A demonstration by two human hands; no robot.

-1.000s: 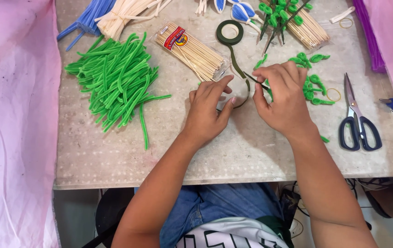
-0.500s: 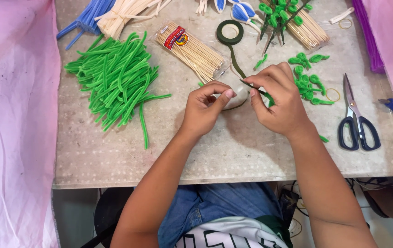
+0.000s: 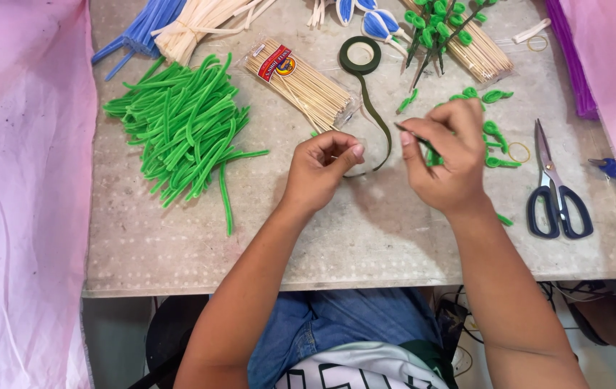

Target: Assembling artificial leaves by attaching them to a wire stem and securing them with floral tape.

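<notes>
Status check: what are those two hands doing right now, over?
Left hand pinching green tape strip off its roll. Right hand gripping thin green stem. Nothing between them.

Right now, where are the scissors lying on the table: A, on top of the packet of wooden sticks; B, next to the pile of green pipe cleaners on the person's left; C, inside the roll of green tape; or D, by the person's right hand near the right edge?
D: the scissors lie flat just beyond the right hand, toward the right edge of the table.
</notes>
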